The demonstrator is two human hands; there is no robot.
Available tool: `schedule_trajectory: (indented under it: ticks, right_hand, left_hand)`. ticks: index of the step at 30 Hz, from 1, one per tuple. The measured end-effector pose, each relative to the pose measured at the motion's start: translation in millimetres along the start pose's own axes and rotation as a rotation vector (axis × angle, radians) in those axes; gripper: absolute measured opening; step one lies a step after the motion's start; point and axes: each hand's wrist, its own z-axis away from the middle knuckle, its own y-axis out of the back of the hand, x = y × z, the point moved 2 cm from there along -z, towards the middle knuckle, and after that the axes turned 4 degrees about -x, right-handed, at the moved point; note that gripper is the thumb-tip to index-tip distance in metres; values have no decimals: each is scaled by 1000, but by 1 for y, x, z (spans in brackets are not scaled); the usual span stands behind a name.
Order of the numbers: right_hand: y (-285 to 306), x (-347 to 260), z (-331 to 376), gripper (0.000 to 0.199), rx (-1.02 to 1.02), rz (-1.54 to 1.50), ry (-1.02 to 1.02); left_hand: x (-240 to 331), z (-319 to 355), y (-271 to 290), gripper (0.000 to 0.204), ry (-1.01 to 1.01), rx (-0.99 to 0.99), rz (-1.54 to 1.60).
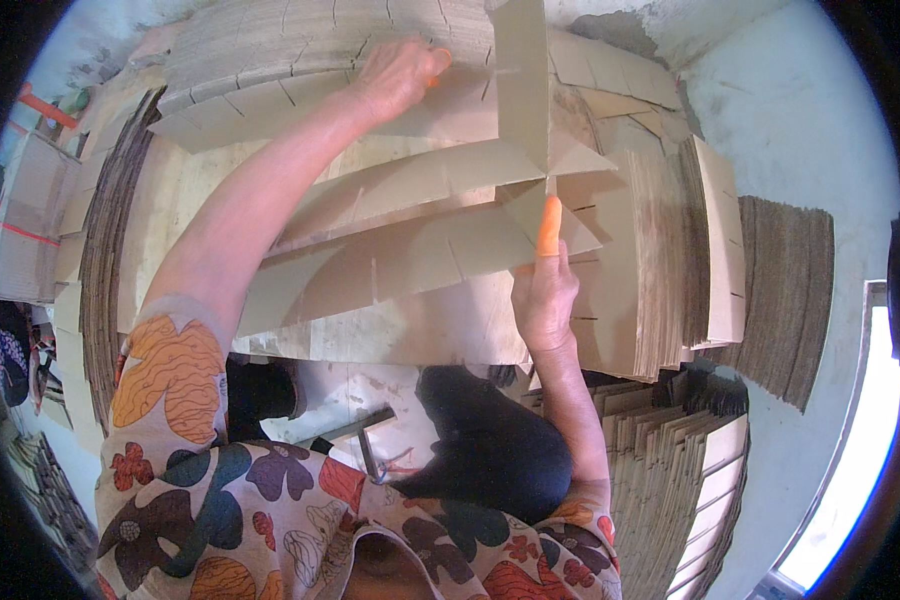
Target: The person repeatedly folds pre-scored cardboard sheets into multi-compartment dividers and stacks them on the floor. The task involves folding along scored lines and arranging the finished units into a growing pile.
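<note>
Slotted cardboard strips (390, 250) stand on edge over the table, fitted across a taller cardboard strip (522, 80) at their right end. My right hand (547, 295) grips that crossing from the near side. An orange finger cover lies upright against the board, and the other fingers are partly hidden behind it. At the far side, my left hand (395, 78) is closed at the edge of another slotted cardboard strip (320, 110), in front of the stack. Orange covers show on its fingertips, which are partly hidden.
A big stack of slotted cardboard (270, 40) lines the far side of the wooden table (390, 345). Upright cardboard stacks stand at the right (660, 250) and left (110, 240). More bundled cardboard (660, 480) sits lower right, beside the wall (820, 110).
</note>
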Motion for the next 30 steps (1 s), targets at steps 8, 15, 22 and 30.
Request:
schedule_trajectory:
  ticks: [8,15,22,30]
  right_hand:
    - [10,-4,1,83,61,6,76]
    - [20,-7,5,84,-2,28,143]
    - [32,-15,17,87,-57,-2,90]
    - [60,-25,29,77,-161,116,39]
  left_hand:
    - [2,2,-2,14,37,81,89]
    - [7,6,10,14,65,92,187]
    - [30,14,23,9,-61,169,290]
    - [58,40,49,10,-38,139,520]
